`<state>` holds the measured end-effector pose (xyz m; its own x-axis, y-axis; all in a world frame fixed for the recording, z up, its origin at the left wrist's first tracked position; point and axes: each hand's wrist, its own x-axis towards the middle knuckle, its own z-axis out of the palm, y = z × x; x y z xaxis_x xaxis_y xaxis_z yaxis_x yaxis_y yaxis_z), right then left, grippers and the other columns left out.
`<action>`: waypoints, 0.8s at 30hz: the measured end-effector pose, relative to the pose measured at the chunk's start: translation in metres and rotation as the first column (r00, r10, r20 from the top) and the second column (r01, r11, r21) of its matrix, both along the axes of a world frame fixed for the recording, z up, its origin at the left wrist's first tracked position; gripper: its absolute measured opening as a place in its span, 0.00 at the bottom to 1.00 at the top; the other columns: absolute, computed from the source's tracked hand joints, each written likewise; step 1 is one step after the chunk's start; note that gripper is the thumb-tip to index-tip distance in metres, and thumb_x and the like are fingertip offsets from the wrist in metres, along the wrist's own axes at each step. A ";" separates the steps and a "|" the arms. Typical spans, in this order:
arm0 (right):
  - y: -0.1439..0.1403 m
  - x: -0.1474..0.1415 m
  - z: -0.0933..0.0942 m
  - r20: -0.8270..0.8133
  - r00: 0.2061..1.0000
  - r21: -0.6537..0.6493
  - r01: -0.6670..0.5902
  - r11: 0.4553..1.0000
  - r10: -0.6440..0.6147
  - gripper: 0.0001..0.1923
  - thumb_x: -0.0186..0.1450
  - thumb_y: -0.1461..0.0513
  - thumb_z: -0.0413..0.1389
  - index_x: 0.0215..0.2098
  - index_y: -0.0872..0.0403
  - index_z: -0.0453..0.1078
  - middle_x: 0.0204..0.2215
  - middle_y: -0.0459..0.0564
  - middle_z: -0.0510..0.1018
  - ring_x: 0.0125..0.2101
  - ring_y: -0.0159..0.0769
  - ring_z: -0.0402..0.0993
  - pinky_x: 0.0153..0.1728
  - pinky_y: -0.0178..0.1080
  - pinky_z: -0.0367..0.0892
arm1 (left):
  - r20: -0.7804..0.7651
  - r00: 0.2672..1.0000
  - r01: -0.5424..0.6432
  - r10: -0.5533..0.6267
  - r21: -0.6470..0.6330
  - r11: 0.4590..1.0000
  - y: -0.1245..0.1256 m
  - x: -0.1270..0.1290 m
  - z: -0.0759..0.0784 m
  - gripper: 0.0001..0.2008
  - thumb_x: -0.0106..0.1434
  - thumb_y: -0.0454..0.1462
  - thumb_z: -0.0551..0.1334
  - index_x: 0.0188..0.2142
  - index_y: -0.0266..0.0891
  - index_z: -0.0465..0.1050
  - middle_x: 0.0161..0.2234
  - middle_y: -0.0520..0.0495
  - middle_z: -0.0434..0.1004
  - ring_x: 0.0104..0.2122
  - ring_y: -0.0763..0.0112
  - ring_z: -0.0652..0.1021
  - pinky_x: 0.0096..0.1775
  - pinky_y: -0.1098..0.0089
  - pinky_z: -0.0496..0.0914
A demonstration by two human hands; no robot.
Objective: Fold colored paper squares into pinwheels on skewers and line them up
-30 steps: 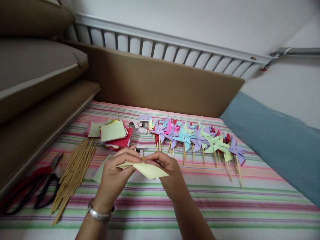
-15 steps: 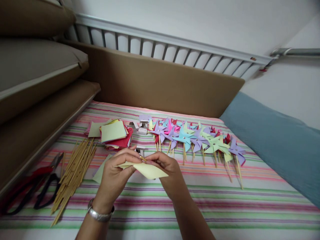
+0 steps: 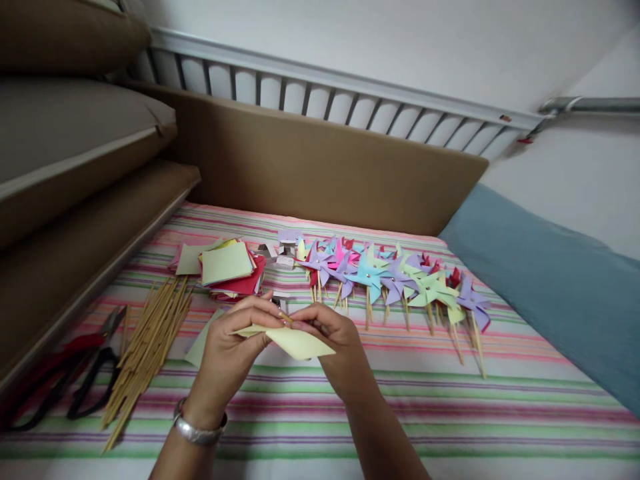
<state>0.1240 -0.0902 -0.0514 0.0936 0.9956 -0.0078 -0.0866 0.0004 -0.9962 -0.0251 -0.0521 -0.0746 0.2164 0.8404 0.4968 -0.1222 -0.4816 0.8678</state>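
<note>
My left hand (image 3: 231,355) is closed on a folded pale yellow paper (image 3: 296,342), thumb below and fingers above. My right hand (image 3: 344,348) pinches at the paper's far side, its fingertips meeting those of the left. Between the fingertips shows the end of a thin wooden stick (image 3: 285,317); the rest of it is hidden. One corner of the paper points right, in front of my right hand. Under my left wrist, which wears a silver bangle (image 3: 199,432), lies striped cloth. Beside the left hand is a loose pale green paper sheet (image 3: 201,347).
Finished paper pinwheels (image 3: 367,275) on sticks lie in rows at the right. A stack of coloured paper squares (image 3: 226,263), small open boxes (image 3: 286,253), a pile of wooden sticks (image 3: 145,357) and black-handled scissors (image 3: 95,380) are at the left. A brown board (image 3: 320,170) stands behind.
Almost nothing differs. Both hands stay together at the paper, and its right corner has shifted very slightly.
</note>
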 end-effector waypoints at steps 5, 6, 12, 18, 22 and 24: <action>0.000 0.000 0.000 0.005 1.000 0.013 0.001 1.000 -0.001 0.05 0.55 0.60 0.60 0.26 0.54 0.75 0.22 0.45 0.70 0.20 0.27 0.65 0.17 0.28 0.61 | 0.003 1.000 -0.015 0.015 -0.022 1.000 0.000 -0.001 0.000 0.01 0.53 0.35 0.66 0.27 0.42 0.78 0.31 0.47 0.78 0.36 0.65 0.77 0.52 0.55 0.65; 0.000 0.000 0.000 0.009 1.000 0.017 -0.003 1.000 0.003 0.05 0.55 0.60 0.60 0.26 0.54 0.75 0.22 0.45 0.70 0.20 0.27 0.64 0.17 0.28 0.61 | 0.005 1.000 -0.012 0.012 -0.024 1.000 0.000 -0.001 0.000 0.01 0.53 0.35 0.66 0.27 0.42 0.78 0.31 0.47 0.78 0.36 0.65 0.77 0.52 0.55 0.65; 0.000 -0.001 0.000 0.025 1.000 0.021 0.007 1.000 -0.007 0.05 0.55 0.60 0.59 0.26 0.54 0.75 0.23 0.45 0.70 0.21 0.27 0.65 0.17 0.28 0.62 | 0.014 1.000 -0.002 0.002 -0.031 1.000 -0.001 -0.001 0.000 0.02 0.53 0.33 0.66 0.27 0.42 0.77 0.31 0.47 0.78 0.36 0.66 0.77 0.53 0.55 0.64; 0.000 0.001 0.001 0.060 0.998 0.027 -0.007 1.000 0.006 0.05 0.56 0.61 0.59 0.27 0.54 0.75 0.24 0.45 0.71 0.23 0.28 0.66 0.19 0.29 0.63 | 0.020 1.000 -0.003 0.003 -0.039 0.999 -0.001 0.000 0.000 0.01 0.53 0.34 0.66 0.27 0.41 0.78 0.31 0.48 0.78 0.35 0.66 0.77 0.53 0.55 0.64; 0.001 0.002 -0.001 0.076 0.997 0.031 -0.012 0.999 0.010 0.05 0.56 0.61 0.59 0.27 0.54 0.75 0.24 0.45 0.71 0.23 0.28 0.66 0.19 0.29 0.63 | 0.027 1.000 0.003 -0.002 -0.029 1.000 -0.001 -0.001 -0.001 0.03 0.53 0.33 0.66 0.27 0.43 0.78 0.31 0.49 0.78 0.36 0.67 0.77 0.52 0.58 0.65; 0.001 0.002 -0.001 0.077 0.997 0.030 -0.011 0.999 0.009 0.05 0.56 0.61 0.59 0.27 0.54 0.75 0.24 0.45 0.70 0.23 0.28 0.66 0.19 0.28 0.63 | 0.033 0.999 0.013 -0.012 -0.027 1.000 0.000 -0.001 -0.001 0.04 0.53 0.32 0.65 0.28 0.43 0.78 0.31 0.49 0.78 0.36 0.68 0.77 0.53 0.58 0.64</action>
